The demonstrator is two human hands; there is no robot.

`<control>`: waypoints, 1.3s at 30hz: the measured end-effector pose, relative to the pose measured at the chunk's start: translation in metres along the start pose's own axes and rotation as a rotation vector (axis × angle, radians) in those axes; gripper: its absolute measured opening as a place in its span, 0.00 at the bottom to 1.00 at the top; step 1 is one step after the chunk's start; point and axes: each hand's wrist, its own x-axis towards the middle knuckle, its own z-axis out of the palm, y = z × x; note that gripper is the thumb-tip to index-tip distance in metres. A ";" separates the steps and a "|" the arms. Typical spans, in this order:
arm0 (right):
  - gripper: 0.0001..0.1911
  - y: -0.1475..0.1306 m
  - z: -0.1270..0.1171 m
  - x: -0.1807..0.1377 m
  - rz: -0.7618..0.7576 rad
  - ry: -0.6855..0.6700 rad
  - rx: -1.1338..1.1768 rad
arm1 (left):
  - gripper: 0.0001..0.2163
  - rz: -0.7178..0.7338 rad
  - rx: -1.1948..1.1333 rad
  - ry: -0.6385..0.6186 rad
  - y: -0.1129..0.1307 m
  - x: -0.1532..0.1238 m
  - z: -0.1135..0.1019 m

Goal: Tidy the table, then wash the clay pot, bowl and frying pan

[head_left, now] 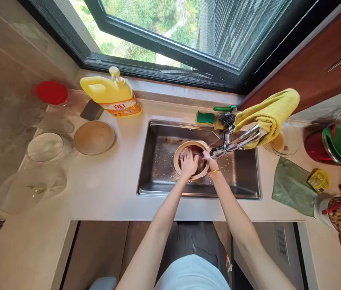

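A tan bowl [179, 152] sits in the steel sink [158, 161] under the faucet spout [237, 143]. My left hand [188, 163] lies inside the bowl, fingers spread flat against its wet inner surface. My right hand [210, 160] grips the bowl's right rim, fingers curled over the edge, partly hidden by the spout. A thin bracelet is on that wrist.
A yellow cloth [269, 112] hangs over the faucet. A yellow detergent bottle [113, 94], a second tan bowl [94, 137] and glass lids stand on the counter at left. A green sponge [205, 118] and steel scourer [226, 119] lie behind the sink. A green rag [293, 185] and pots are at right.
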 end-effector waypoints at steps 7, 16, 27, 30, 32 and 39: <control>0.17 0.011 0.000 -0.007 -0.028 -0.086 0.031 | 0.29 0.039 0.024 -0.059 0.012 0.012 0.022; 0.19 0.000 0.004 -0.016 -0.087 -0.036 -0.012 | 0.30 -0.165 -0.145 0.037 0.023 0.022 0.015; 0.21 -0.002 0.001 -0.017 -0.088 0.036 0.003 | 0.27 -0.080 -0.206 0.010 0.028 0.018 0.017; 0.22 0.000 0.000 -0.016 -0.110 0.038 0.001 | 0.27 -0.059 -0.221 0.024 0.026 0.019 0.016; 0.21 0.002 -0.001 -0.015 -0.129 0.031 -0.016 | 0.27 -0.044 -0.224 0.023 0.025 0.020 0.016; 0.20 0.001 -0.001 -0.016 -0.141 0.011 -0.051 | 0.25 -0.005 -0.185 0.078 0.027 0.013 0.009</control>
